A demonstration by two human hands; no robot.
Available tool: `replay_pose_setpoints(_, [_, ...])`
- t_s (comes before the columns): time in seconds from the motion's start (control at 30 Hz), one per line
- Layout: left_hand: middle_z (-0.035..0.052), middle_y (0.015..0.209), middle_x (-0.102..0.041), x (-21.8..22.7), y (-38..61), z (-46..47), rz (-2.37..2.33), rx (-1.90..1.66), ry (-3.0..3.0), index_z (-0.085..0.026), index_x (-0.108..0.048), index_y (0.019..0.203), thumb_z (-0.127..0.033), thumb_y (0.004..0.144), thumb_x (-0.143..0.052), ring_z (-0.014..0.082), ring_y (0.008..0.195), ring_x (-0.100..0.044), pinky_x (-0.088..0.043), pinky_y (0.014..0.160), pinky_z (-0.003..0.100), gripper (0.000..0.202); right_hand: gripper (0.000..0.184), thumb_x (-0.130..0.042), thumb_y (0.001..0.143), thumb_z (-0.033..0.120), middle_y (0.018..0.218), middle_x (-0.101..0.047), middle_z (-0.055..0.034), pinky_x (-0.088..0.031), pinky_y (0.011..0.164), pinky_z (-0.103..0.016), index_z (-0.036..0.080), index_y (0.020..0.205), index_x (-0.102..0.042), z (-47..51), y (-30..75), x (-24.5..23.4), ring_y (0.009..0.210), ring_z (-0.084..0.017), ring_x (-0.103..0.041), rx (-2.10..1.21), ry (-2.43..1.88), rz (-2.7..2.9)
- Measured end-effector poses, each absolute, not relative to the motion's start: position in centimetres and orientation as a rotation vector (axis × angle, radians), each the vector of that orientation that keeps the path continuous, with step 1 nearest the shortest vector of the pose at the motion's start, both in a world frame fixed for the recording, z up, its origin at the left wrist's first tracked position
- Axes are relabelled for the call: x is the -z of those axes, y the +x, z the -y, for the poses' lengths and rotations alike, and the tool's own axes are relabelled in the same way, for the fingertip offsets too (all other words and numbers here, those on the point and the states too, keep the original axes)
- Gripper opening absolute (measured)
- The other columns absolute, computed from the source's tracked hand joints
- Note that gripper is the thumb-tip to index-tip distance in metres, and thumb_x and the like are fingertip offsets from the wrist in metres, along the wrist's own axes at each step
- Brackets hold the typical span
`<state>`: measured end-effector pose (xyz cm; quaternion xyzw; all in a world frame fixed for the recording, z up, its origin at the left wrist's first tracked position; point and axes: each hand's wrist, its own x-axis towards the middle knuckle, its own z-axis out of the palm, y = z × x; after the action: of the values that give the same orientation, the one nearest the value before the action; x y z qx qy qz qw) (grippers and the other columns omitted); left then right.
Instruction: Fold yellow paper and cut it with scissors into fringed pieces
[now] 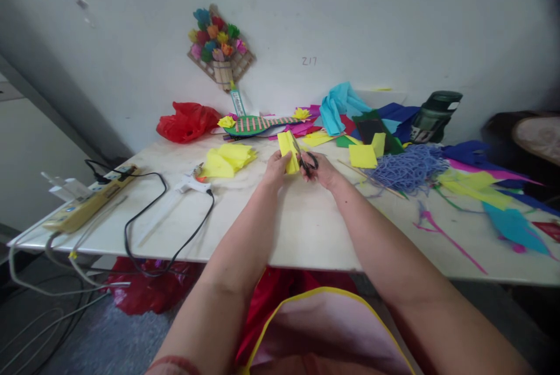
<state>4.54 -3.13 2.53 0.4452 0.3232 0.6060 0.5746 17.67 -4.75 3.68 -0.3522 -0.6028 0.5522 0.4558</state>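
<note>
Over the middle of the table, my left hand (277, 167) is closed around a folded piece of yellow paper (287, 150), held upright. My right hand (322, 171) grips a pair of scissors (308, 163) with black handles. The scissor blades lie against the right side of the paper; whether they are cutting into it I cannot tell. To the left of my hands rests a loose pile of yellow paper (228, 160). Beyond them lies a green, woven-patterned craft piece (262, 125) with yellow paper flowers at both ends.
A hot glue gun (195, 184) with a black cord and a power strip (94, 197) occupy the left. Shredded purple paper (409, 168), coloured sheets and a dark bottle (435, 115) stand right. A red plastic bag (188, 122) sits behind; a paper-flower basket (221, 48) hangs on the wall.
</note>
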Motion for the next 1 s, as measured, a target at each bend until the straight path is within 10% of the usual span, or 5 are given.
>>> replay_pose_setpoints(1.0, [0.0025, 0.058, -0.058, -2.30, 4.82, 3.12, -0.715, -1.391, 1.105, -0.012, -0.053, 0.081, -0.035, 0.064, -0.064, 0.0122, 0.049, -0.054, -0.042, 0.053, 0.025, 0.031, 0.037, -0.058, 0.067, 0.052, 0.043, -0.049, 0.0045, -0.019, 0.024, -0.016, 0.016, 0.063, -0.048, 4.62, 17.04, -3.59, 0.028, -0.006, -0.043, -1.248, -0.915, 1.411])
